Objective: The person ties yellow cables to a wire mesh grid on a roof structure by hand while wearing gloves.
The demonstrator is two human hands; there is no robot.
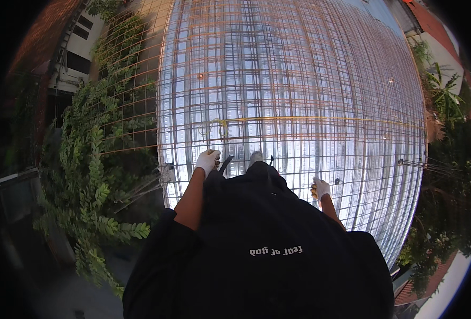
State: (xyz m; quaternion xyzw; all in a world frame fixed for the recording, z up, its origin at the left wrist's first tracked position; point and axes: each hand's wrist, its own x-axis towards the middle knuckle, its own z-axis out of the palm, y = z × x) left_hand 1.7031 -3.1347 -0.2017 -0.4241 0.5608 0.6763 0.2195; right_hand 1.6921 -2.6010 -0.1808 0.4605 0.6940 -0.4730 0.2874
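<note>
My left hand (208, 161), in a white glove with yellowish-brown finger pads, is closed in front of my body on the left. What it holds, if anything, is too small to make out. Just right of it a dark strap-like piece (226, 164) stands up at an angle. My right hand (320, 189), gloved the same way, hangs out to the right with its fingers curled in; whatever may be inside them is hidden. Below both hands spreads a grid of thin steel reinforcing bars (299, 139) over shiny ribbed metal decking (184, 127).
One grey shoe (256, 157) shows on the grid. A yellow hose or cord (320, 117) crosses the bars, with a loose loop at its left end. Bars jut past the left deck edge (158, 122) over leafy branches (94, 175). Trees (448, 202) border the right edge.
</note>
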